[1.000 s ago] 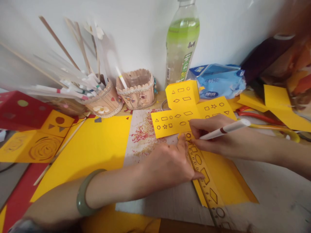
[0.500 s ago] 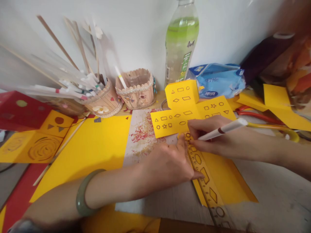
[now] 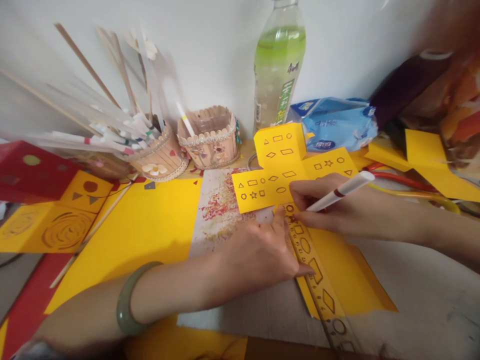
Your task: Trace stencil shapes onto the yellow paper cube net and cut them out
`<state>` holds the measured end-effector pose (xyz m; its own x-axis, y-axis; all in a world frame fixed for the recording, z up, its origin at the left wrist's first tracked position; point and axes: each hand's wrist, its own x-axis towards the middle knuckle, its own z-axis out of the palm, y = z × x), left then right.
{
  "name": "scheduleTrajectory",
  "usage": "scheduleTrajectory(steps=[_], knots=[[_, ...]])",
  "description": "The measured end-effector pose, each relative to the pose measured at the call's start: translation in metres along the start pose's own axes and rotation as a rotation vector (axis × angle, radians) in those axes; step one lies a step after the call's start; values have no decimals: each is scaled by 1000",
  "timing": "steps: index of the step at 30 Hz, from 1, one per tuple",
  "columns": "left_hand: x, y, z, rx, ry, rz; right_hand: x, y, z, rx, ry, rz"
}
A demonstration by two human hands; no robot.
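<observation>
A yellow cross-shaped card (image 3: 279, 162) with rows of small outlined shapes lies in front of me, its back flap folded upward. Across its long arm rests a clear stencil ruler (image 3: 325, 287) with cut-out shapes and numbers. My left hand (image 3: 255, 255) holds the ruler down, index fingertip near its far end and thumb lower on it, other fingers curled. Pinched in my right hand (image 3: 333, 202) is a white marker (image 3: 343, 191) with a brown band. Its tip, hidden behind my fingers, is close to the ruler's far cut-outs.
Behind stand a stick-sided pen holder (image 3: 159, 155), a similar basket (image 3: 210, 137), a green drink bottle (image 3: 279, 65) and a blue wipes pack (image 3: 333, 122). A red and yellow paper box (image 3: 33, 170) sits left, near a yellow sheet (image 3: 157, 225). Red-handled scissors (image 3: 397, 179) lie right.
The marker's upper end has shifted slightly left and toward the back, and my right hand has tilted a little with it. My left hand and the ruler stay in place.
</observation>
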<state>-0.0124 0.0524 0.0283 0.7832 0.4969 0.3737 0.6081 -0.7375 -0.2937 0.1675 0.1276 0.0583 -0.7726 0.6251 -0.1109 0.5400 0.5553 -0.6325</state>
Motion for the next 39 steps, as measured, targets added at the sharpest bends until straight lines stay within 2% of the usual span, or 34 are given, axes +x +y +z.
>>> scheduleTrajectory(steps=[5,11,18,25,39], knots=[[0,1,0,-3,9,-5,0,-2,-2,5,-42,-6],[0,1,0,2,14,0,3,-5,-2,-78,11,-42],[0,1,-1,-9,8,-5,4,-7,-3,-138,15,-19],[0,0,1,-4,-11,9,7,-10,-3,-87,-18,-26],[0,0,0,-8,-31,12,5,-8,1,-82,38,4]])
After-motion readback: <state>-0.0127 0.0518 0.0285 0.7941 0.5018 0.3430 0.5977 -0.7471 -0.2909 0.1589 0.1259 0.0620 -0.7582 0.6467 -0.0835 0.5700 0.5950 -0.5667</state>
